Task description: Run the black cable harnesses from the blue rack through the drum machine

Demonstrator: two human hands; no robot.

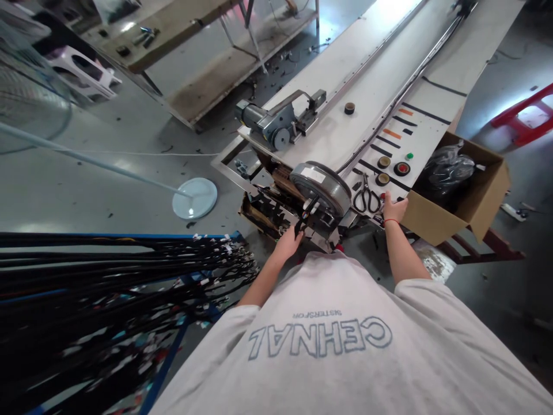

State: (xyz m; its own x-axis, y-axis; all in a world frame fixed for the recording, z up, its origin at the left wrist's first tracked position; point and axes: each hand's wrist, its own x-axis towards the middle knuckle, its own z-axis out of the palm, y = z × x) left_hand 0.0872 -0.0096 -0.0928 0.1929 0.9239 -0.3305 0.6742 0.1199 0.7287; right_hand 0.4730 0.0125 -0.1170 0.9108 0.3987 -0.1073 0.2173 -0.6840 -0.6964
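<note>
My left hand (pixel 288 243) is closed around the end of a black wire harness (pixel 307 212) with small connectors, in front of a round grey machine wheel (pixel 322 185). My right hand (pixel 395 210) rests at the near edge of the long white worktable (pixel 332 135), thumb and fingers apart, with a small red part (pixel 383 196) by the thumb. Just left of it lie black-handled scissors (pixel 366 199). Beyond are tape rolls (pixel 383 179), a red-centred black roll (pixel 401 168) and a green button (pixel 409 156). Black and orange strips (pixel 392 134) line the tabletop.
A cardboard box (pixel 440 216) holding a black plastic bag stands at the right. A motor unit (pixel 276 129) sits on the table's left end. Many black harnesses (pixel 129 271) hang from a blue rack at left. A white stand base (pixel 194 198) is on the floor.
</note>
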